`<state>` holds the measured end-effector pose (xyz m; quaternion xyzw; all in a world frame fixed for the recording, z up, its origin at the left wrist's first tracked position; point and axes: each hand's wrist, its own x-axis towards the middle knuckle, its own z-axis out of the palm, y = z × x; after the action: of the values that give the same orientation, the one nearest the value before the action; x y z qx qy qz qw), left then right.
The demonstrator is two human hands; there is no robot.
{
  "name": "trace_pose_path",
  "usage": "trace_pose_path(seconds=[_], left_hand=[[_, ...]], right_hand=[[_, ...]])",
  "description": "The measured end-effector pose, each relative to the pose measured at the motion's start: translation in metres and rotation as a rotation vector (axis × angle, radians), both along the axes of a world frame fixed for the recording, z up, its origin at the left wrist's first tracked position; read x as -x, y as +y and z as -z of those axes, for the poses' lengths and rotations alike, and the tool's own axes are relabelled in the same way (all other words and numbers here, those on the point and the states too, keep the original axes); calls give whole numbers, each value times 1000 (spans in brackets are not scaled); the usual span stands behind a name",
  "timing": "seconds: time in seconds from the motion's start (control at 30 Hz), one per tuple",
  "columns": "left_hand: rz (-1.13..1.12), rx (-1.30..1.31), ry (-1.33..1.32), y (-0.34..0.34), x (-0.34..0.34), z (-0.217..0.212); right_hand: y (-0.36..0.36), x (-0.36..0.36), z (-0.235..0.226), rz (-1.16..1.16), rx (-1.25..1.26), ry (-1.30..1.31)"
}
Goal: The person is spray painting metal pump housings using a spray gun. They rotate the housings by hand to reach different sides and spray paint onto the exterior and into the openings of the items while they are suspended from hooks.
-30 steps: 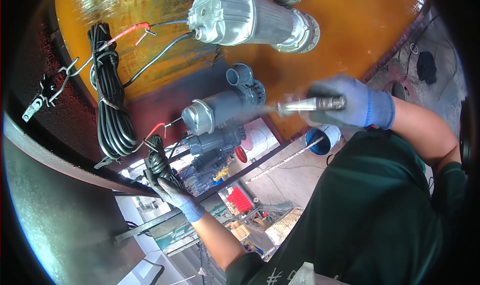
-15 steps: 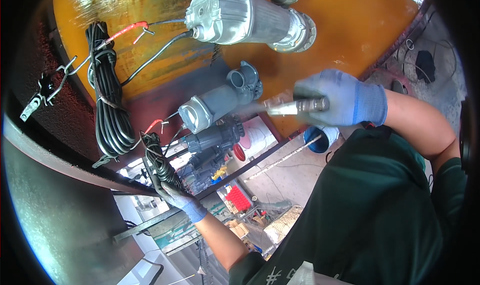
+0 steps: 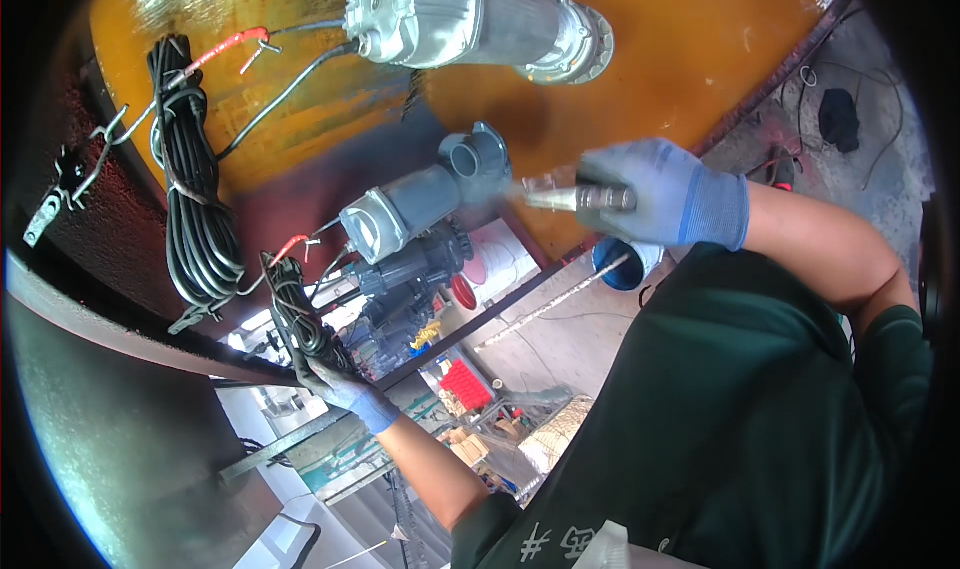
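My right hand (image 3: 668,194), in a blue-grey glove, is closed round a metal spray gun (image 3: 556,198). Its nozzle points left at a grey motor pump (image 3: 408,207), with a faint haze between them. The pump's body is grey, and its end face is pale and shiny. In a matching glove, my left hand (image 3: 343,385) grips the lower end of a black cable coil (image 3: 306,321); the fingers are partly hidden by it. A red-wrapped wire (image 3: 292,245) runs between this coil and the pump.
Upper centre, a larger silver pump (image 3: 430,14) hangs before an orange-brown panel (image 3: 680,49). A big black cable coil (image 3: 195,199) and a metal hook (image 3: 42,219) are at left. Darker pumps (image 3: 415,259) sit behind. A blue bucket (image 3: 622,266) with a rod stands below my right hand.
The view has shifted slightly, so most things sit a little farther left. My right hand still points the spray gun at the grey pump; my left hand keeps its grip on the coil.
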<state>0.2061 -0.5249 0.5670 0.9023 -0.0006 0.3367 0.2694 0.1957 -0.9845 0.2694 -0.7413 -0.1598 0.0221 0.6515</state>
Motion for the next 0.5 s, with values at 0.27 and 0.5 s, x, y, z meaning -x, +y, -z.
trace_pose_path(seconds=[0.27,0.5], left_hand=[[-84,67,-26,65,-2,-12],[-186,-86,21,92,-11,-22]], right_hand=[[-17,-3,-14,-392,144,46],[-18,-18,-10,-64,-3,57]])
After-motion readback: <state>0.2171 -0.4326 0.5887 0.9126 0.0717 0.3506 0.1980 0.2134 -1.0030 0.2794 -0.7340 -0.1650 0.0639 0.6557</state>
